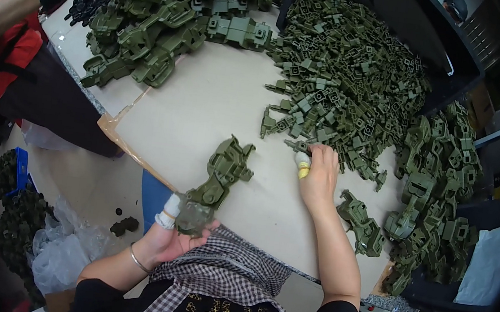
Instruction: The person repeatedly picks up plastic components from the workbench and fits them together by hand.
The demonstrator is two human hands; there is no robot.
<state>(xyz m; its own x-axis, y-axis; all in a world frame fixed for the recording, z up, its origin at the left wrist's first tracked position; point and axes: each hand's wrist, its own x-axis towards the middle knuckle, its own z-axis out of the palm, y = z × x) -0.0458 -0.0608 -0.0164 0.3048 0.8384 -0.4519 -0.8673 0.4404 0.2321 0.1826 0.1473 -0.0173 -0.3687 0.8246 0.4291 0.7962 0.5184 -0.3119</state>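
My left hand (169, 246), its thumb wrapped in white tape, grips the lower end of an olive-green plastic toy vehicle body (220, 174). The body is tilted above the front part of the table, its far end pointing away from me. My right hand (319, 180) is at the near edge of a heap of small green plastic parts (348, 68). White and yellow wrapping covers its thumb. Between thumb and fingers it pinches a small green plastic part (296, 145), partly hidden by the fingertips.
More vehicle bodies (145, 43) are piled at the far left, and others (423, 196) at the right edge. A single body (360, 222) lies beside my right forearm. Across the left side stands a co-worker in red (16, 52). Clear plastic bags (66, 252) sit below, left of the table.
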